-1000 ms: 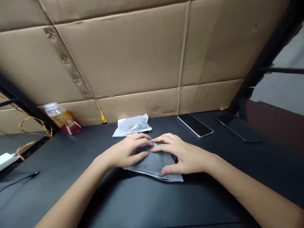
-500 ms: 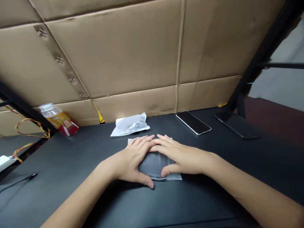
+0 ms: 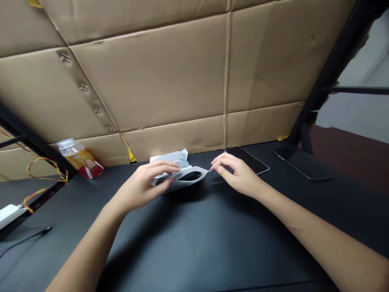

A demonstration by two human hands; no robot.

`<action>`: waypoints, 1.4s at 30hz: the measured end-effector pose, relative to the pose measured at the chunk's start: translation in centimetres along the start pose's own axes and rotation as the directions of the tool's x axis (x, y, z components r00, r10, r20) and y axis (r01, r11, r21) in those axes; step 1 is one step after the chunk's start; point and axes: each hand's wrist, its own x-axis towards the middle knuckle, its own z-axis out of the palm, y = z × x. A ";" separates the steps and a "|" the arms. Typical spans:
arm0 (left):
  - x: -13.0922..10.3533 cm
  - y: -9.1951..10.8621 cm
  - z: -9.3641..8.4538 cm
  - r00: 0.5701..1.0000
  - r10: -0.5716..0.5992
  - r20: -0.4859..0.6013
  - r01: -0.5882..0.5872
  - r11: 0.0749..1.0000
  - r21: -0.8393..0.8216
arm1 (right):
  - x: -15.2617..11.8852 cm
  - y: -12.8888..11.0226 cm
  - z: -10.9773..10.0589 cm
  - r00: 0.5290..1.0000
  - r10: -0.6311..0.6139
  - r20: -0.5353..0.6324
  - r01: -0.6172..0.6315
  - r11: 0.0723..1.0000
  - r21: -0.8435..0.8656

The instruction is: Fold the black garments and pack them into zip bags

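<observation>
A frosted pouch (image 3: 190, 183) is held up off the black table, its mouth gaping towards me with something dark inside. At its right corner, my right hand (image 3: 235, 172) is closed in a pinch on the edge. My left hand (image 3: 148, 182) is curled round the pouch's left end, thumb below and fingers above; the exact contact is partly hidden. Just behind it lies a second whitish plastic pouch (image 3: 179, 156), partly covered by the first pouch and my left fingers.
A phone (image 3: 247, 159) with a light rim lies behind my right hand, and a dark phone (image 3: 300, 162) farther right. A clear-lidded jar (image 3: 80, 158) leans at the back left. A cable (image 3: 27, 239) lies at the left. Cardboard (image 3: 152, 81) walls the back.
Both hands were lying flat over the pouch on the table. Now they are apart and raised towards the back, with the pouch lifted between them and its mouth open.
</observation>
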 end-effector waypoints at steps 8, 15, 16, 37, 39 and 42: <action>0.2 0.1 1.7 0.983 0.095 0.158 -0.105 0.993 0.058 | -1.1 -2.3 0.3 0.907 -0.153 0.392 0.184 0.982 -0.044; 0.0 1.7 1.9 0.924 0.079 0.375 -0.139 0.981 0.135 | -1.9 -1.6 1.5 0.839 -0.304 0.450 0.428 0.881 -0.202; 0.0 1.8 2.1 0.921 0.081 0.382 -0.159 0.971 0.177 | -1.9 -1.4 1.6 0.845 -0.325 0.425 0.443 0.870 -0.217; 0.3 4.0 2.9 0.987 0.134 -0.085 -0.092 0.920 0.381 | -1.4 -3.7 1.5 0.880 -0.475 0.015 0.451 0.825 -0.341; 0.3 3.9 3.1 0.992 0.120 -0.035 -0.098 0.919 0.383 | -1.5 -3.6 1.7 0.866 -0.500 -0.006 0.480 0.834 -0.272; 0.2 3.6 2.6 0.987 0.153 -0.041 -0.120 0.892 0.435 | -1.5 -3.6 1.5 0.872 -0.486 -0.061 0.469 0.865 -0.178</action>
